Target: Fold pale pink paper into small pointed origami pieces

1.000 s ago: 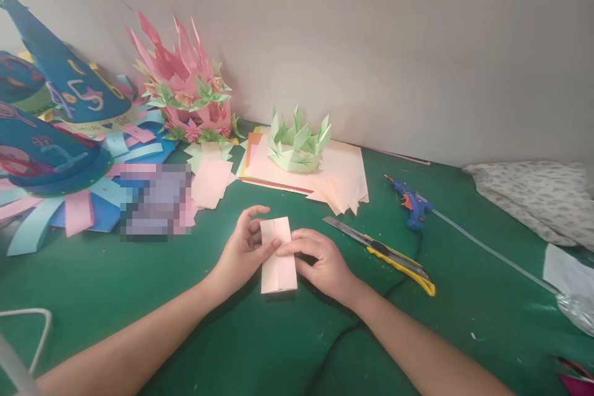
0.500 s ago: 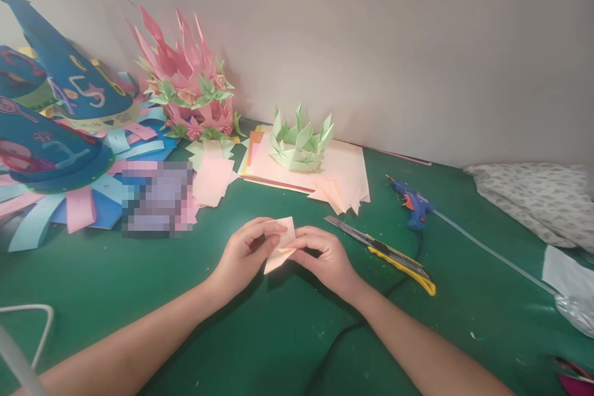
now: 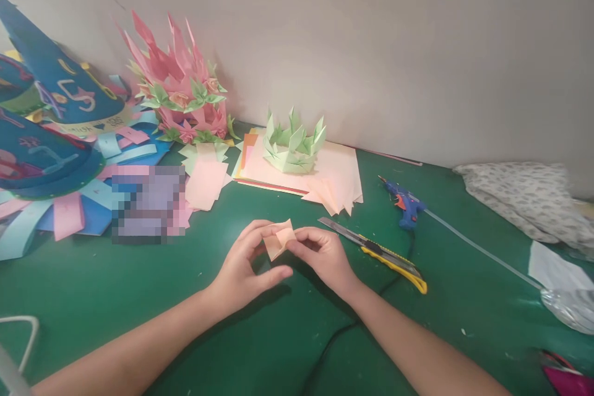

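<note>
Both my hands hold a small folded piece of pale pink paper (image 3: 279, 237) just above the green table (image 3: 139, 297). My left hand (image 3: 245, 266) pinches its left side with curled fingers, thumb stretched out below. My right hand (image 3: 322, 257) pinches its right edge with fingertips together. The paper is lifted off the table and tilted.
A yellow utility knife (image 3: 378, 250) lies right of my hands, a blue glue gun (image 3: 404, 205) beyond it. A stack of pink sheets (image 3: 338, 176) carries a green paper crown (image 3: 291, 143). Pink paper flower (image 3: 179, 90) and blue cones (image 3: 51, 86) stand at left. A black cable (image 3: 334, 340) runs between my arms.
The paper lay flat as a long rectangle a second ago. It has since been picked up and folded smaller between both hands.
</note>
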Tool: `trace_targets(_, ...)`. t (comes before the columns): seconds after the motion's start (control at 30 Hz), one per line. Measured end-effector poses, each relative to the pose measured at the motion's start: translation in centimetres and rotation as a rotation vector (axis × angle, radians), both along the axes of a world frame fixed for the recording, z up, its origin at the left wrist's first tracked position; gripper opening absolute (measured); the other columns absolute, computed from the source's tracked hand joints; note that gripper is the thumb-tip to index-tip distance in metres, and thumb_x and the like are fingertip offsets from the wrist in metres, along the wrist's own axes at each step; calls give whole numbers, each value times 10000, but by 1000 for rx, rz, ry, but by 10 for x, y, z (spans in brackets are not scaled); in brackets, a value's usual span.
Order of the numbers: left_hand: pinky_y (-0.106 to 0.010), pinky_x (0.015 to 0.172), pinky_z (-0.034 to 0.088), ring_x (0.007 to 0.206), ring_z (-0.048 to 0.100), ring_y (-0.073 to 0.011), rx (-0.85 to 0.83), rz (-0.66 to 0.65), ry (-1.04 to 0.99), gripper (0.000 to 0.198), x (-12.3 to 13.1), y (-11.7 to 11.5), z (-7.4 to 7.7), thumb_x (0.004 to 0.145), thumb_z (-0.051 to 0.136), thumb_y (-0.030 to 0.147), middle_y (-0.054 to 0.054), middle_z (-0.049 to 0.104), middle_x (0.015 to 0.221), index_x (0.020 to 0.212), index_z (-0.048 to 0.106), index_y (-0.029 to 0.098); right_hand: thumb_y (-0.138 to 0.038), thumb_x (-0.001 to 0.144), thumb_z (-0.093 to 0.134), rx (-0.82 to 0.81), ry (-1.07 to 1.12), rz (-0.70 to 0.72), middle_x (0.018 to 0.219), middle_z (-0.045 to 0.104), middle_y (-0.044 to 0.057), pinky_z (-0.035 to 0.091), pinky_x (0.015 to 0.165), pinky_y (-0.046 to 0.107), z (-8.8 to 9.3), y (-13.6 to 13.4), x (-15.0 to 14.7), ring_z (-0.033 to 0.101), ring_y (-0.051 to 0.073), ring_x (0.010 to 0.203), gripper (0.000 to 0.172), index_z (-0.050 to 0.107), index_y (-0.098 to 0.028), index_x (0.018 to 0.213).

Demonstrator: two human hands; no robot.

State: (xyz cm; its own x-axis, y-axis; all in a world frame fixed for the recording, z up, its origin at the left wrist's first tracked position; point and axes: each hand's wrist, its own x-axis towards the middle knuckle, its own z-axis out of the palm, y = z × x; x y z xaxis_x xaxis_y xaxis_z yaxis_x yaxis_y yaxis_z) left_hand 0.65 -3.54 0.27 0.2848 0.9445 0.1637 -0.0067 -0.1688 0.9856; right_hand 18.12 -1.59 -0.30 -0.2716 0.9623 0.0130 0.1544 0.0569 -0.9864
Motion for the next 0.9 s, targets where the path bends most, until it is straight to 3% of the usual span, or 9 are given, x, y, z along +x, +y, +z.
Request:
trace_targets(0.2,-305,748,468,868,564,-190,33,183,190,105,3,4,1,782,572,238,-56,595,946,869,629,224,-370,710,667,-95,73,-9,709,603,4,483,608,257,-2,-2,-4,567,131,658,214,578,-177,735)
trace_targets(0.37,-269,658,466,769,572,-161,-44,152,146,118,-1,4,-1,795,555,245,-28,614,893,908,588,237,-363,735,642,-155,203,36,646,555,-43,454,550,229,-1,-1,-5,525,94,557,269,490,-215,900)
trace_targets(0.67,-258,686,487,801,576,-147,-129,177,60,260,-1,3,-5,778,588,257,-33,587,985,1032,537,242,-347,777,594,-101,72,37,587,491,-38,407,530,222,0,-1,-6,474,94,544,201,525,-177,696)
trace_targets(0.9,-218,583,434,657,551,-123,-150,143,201,142,-4,6,1,781,575,318,-9,613,730,785,604,179,-322,794,575,8,-62,59,671,542,-9,415,570,222,2,-5,-5,501,110,626,176,562,-170,705)
